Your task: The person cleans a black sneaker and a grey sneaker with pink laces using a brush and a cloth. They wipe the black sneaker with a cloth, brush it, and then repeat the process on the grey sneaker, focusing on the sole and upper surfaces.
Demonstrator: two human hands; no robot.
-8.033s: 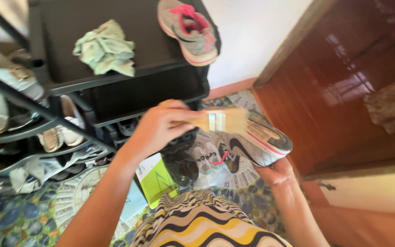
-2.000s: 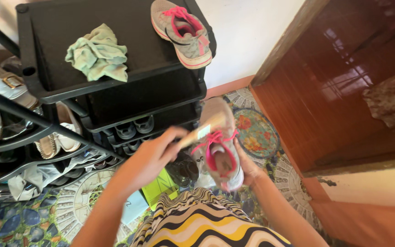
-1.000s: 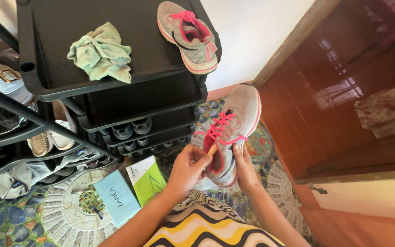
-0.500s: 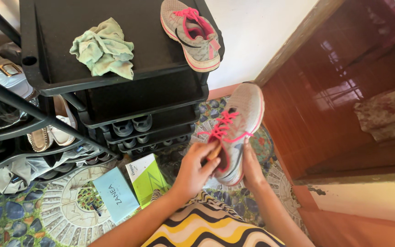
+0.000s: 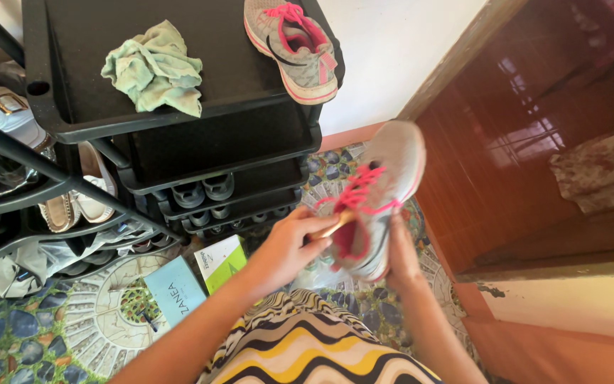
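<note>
My right hand (image 5: 401,257) grips a grey sneaker with pink laces (image 5: 391,174) from below, toe pointing up and away from me. My left hand (image 5: 286,245) holds a brush by its wooden handle (image 5: 335,226), with the tip at the shoe's pink-lined opening; the bristles are hidden. The matching sneaker (image 5: 289,46) lies on top of the black shoe rack (image 5: 214,142), beside a crumpled pale green cloth (image 5: 154,67).
Sandals (image 5: 79,203) and other shoes fill a metal rack at the left. A blue box (image 5: 175,291) and a green box (image 5: 220,262) lie on the patterned tile floor (image 5: 87,334). A dark wooden door (image 5: 534,135) stands at the right.
The sneaker has been turned from lying sideways to toe-up and lifted a little. My left hand has brought the brush from the shoe's outside to its opening.
</note>
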